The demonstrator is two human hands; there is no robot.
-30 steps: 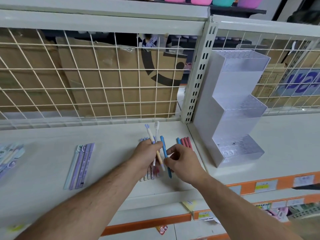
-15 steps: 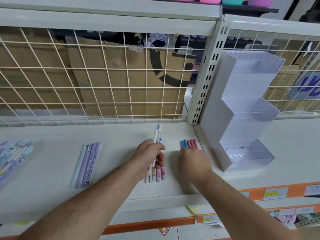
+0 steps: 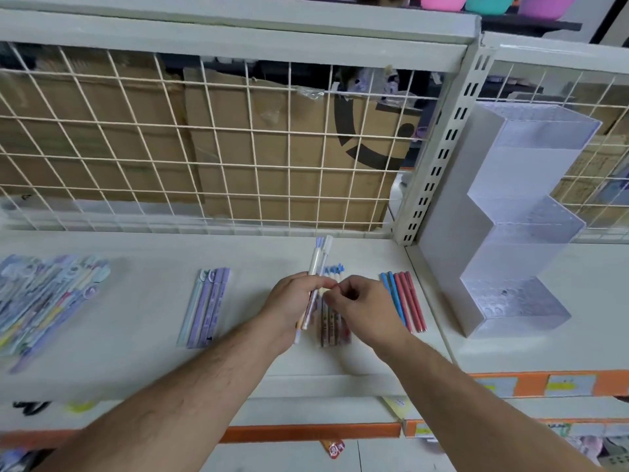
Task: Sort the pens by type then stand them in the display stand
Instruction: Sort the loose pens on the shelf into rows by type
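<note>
Gripping two white-capped pens (image 3: 316,264), the left hand (image 3: 292,301) meets the curled right hand (image 3: 362,310), its contact unclear. A fumbled transfer could scatter the patterned pens (image 3: 332,330) beneath.

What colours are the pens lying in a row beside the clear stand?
Those pens are blue and red; the head view shows them.

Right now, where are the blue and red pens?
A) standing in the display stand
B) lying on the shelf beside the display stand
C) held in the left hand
B: the blue and red pens lie flat in a row on the shelf, between the right hand and the display stand; the left hand holds only pale pens.
</note>
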